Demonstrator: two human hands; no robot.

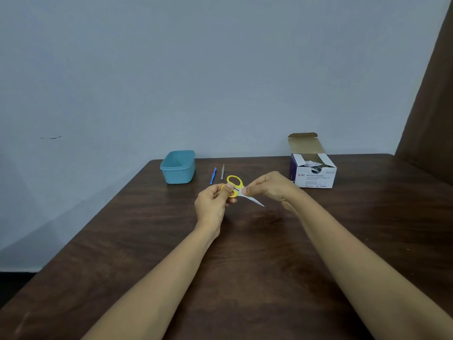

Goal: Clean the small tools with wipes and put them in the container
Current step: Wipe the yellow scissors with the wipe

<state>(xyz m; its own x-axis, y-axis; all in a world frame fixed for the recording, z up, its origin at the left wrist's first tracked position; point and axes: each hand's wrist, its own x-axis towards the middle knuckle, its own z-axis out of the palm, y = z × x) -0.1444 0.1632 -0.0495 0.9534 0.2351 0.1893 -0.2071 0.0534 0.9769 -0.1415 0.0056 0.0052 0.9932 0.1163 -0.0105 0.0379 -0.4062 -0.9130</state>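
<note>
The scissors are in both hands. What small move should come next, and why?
Probably slide the right hand along the blades to the tip: it pinches the scissors near the pivot, seemingly through a wipe, the left hand grips the yellow handle, and the tip is bare.

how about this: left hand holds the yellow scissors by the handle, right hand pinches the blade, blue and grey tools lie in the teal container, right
Not quite. In the head view the blue tool and grey tool lie on the table beside the teal container, not in it. The left hand does hold the yellow scissors by the handle; the right hand pinches the blade.
</note>
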